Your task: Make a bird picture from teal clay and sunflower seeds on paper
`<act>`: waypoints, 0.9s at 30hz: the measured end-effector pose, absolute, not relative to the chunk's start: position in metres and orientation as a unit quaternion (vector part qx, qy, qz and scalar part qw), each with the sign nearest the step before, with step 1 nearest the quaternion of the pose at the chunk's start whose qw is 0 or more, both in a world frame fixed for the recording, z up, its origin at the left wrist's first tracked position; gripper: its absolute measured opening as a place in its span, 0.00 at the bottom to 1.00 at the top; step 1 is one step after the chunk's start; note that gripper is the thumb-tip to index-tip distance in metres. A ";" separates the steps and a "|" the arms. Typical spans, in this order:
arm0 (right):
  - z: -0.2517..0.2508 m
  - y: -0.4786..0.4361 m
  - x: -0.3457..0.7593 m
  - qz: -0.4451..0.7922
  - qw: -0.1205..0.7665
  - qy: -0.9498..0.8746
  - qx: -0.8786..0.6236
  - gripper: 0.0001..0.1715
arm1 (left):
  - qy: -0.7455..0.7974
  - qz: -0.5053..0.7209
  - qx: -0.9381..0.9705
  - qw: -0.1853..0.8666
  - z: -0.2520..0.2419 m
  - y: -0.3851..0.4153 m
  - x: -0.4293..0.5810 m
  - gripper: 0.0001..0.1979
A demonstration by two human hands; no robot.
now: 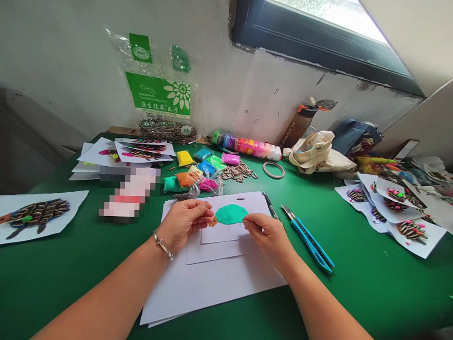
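Note:
A flat teal clay oval [230, 214] lies on a small white paper sheet [247, 203] atop a stack of white paper [207, 283]. My left hand [183, 222], with a bracelet at the wrist, is closed in a pinch at the oval's left end, where a small orange clay bit [214, 220] sits. My right hand [267, 234] rests on the paper with fingertips pinched at the oval's right edge.
Clay packets [196, 176] and sunflower seeds [238, 171] lie behind the paper. A blue utility knife [309, 238] and a pen [270, 206] lie to the right. Finished seed pictures sit left [33, 214] and right [410, 230]. A seed bag [160, 96] leans on the wall.

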State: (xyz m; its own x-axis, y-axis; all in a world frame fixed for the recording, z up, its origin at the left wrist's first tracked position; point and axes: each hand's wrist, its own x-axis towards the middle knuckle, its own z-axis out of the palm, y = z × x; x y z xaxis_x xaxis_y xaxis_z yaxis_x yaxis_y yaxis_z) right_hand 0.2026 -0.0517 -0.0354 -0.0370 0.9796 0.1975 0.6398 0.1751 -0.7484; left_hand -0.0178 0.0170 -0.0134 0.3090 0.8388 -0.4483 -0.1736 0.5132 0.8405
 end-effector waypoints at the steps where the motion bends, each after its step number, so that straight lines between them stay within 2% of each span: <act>1: -0.037 -0.051 0.203 0.223 0.354 -0.692 -0.589 0.09 | 0.474 0.347 0.351 0.729 -0.014 0.017 -0.018 0.14; 7: -0.042 -0.050 0.205 0.152 0.348 -0.730 -0.568 0.14 | 0.471 0.346 0.352 0.731 -0.015 0.018 -0.019 0.14; 14: -0.035 -0.053 0.200 0.123 0.247 -0.747 -0.604 0.14 | 0.473 0.346 0.350 0.730 -0.015 0.017 -0.019 0.13; 27: -0.048 -0.046 0.199 0.091 0.254 -0.762 -0.589 0.14 | 0.472 0.350 0.347 0.731 -0.016 0.017 -0.018 0.11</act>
